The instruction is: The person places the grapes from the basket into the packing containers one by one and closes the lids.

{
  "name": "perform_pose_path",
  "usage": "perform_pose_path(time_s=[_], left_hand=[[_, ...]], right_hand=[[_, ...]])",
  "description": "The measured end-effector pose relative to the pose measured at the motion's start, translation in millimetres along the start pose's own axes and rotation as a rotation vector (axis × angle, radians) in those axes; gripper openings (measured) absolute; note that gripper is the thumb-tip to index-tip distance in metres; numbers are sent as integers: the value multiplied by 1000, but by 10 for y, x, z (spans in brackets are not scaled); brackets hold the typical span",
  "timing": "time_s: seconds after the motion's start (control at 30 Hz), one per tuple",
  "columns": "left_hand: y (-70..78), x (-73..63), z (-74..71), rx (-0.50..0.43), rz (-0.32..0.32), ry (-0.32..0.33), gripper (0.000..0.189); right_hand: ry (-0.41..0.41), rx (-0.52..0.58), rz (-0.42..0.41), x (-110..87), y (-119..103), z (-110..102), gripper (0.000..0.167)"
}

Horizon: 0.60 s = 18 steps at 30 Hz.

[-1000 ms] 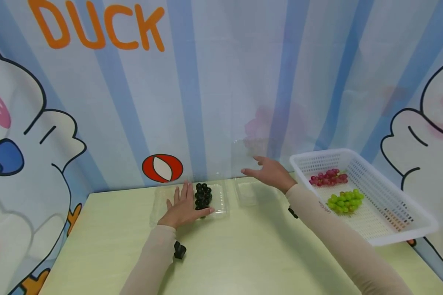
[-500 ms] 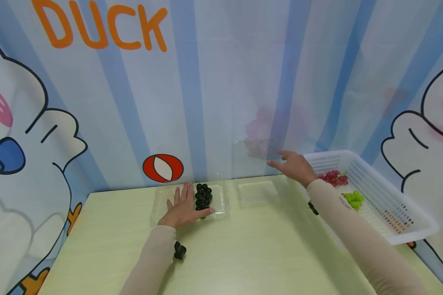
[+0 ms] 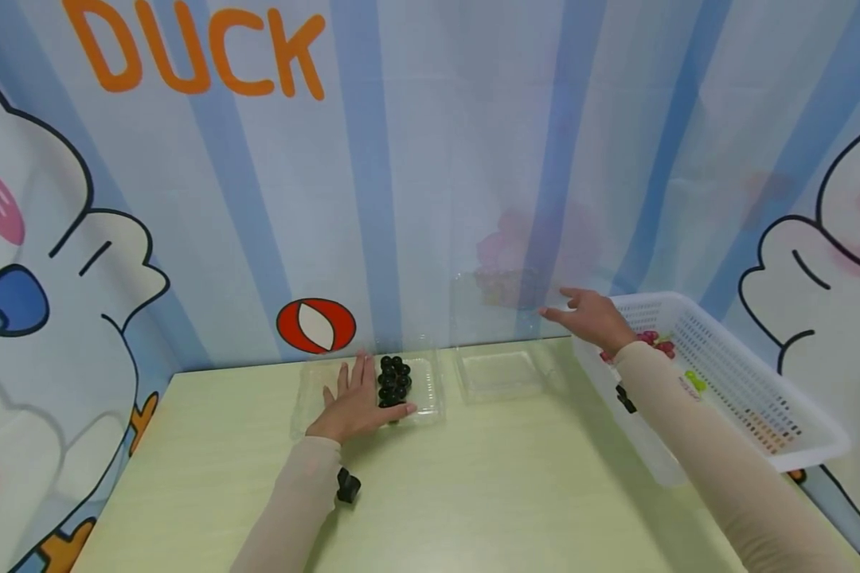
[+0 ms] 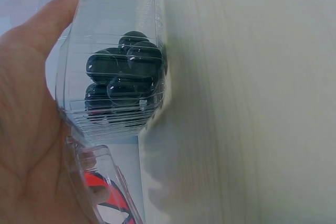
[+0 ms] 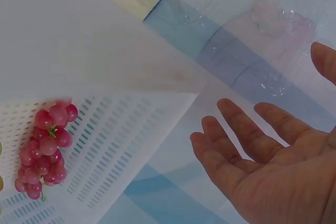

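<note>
In the head view my left hand (image 3: 354, 406) lies with spread, straight fingers over a clear plastic clamshell box (image 3: 426, 382). Black grapes (image 3: 394, 380) sit inside that box; the left wrist view shows them through its ridged wall, with the palm against the plastic. My right hand (image 3: 591, 318) hovers at the near-left rim of the white basket (image 3: 760, 390), fingers loose and nothing in them. Red grapes (image 5: 47, 150) lie in the basket, partly covered by the right arm in the head view. Green grapes (image 3: 695, 380) are mostly hidden behind the sleeve.
A second clear clamshell box (image 3: 502, 374) stands on the table with its lid raised against the curtain (image 3: 430, 199). The pale table (image 3: 444, 493) ends at the curtain, which carries printed cartoon figures.
My right hand has moved right, from above the second clear box to the basket's rim, its arm now covering more of the grapes. The left hand has stayed in place.
</note>
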<state>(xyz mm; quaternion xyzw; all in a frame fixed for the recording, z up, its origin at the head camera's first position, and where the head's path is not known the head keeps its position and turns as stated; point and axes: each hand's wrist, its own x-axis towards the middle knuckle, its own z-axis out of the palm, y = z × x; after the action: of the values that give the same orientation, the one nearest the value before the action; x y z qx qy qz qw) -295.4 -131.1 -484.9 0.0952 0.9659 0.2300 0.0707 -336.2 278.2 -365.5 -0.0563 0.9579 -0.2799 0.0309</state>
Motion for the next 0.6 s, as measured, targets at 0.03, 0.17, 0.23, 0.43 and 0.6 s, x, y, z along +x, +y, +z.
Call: perform_pose_path(time_s=[0.03, 0.17, 0.23, 0.43, 0.6], left_hand=[[1, -4, -1, -1, 1, 0, 127], [9, -13, -8, 0, 8, 6, 127], [14, -15, -12, 2, 10, 7, 127], [17, -20, -21, 2, 10, 7, 127], [15, -15, -16, -2, 7, 7, 127]], right_hand=[[-3, -2, 7, 4, 22, -7, 88], [-11, -19, 33, 13, 141, -52, 88], [-16, -29, 47, 18, 213, -80, 87], [-30, -58, 74, 7, 387, -165, 85], [-31, -76, 69, -14, 519, -216, 86]])
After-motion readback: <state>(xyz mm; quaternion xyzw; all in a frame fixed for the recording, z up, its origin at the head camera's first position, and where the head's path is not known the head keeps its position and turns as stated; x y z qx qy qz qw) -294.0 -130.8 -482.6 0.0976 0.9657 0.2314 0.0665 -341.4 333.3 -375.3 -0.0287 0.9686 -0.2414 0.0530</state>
